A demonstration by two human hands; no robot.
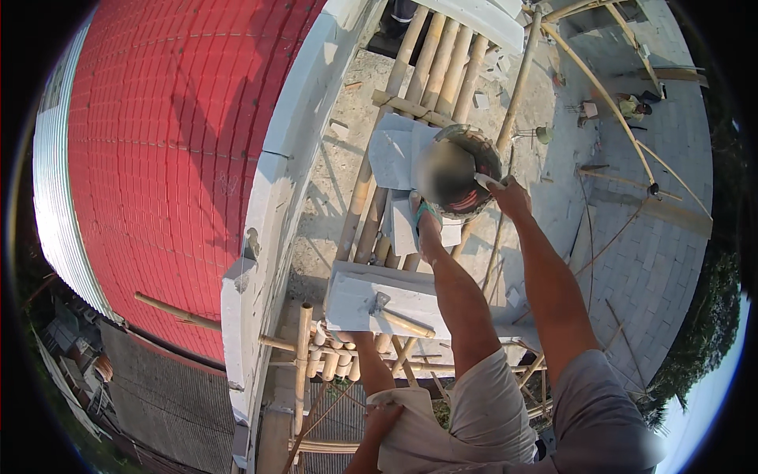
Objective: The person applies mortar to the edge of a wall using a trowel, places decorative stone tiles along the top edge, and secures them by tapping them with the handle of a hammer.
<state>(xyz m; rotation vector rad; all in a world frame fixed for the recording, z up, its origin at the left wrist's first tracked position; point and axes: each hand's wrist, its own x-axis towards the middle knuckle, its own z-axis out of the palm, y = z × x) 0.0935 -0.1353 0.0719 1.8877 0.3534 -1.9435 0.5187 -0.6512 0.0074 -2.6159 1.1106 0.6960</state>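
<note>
My right hand (509,194) reaches far forward to the near right rim of a dark round bucket (490,150). Its fingers close round a pale, handle-like piece there; the exact kind does not show. The bucket's inside is blurred. My left hand (384,417) rests on the left leg of my shorts, its fingers laid along the fabric. Pale blocks (395,154) lie beside the bucket, and my right foot in a green sandal stands against it. A wooden-handled tool (404,321) with a grey metal head lies on a big white block (347,299) between my legs.
Bamboo poles (451,75) form the platform, with gaps between them. A pale block wall (272,170) runs along the left, beyond it a red roof (181,118). Leaning poles (600,91) stand at right. Far below, a person (634,107) is near a block wall.
</note>
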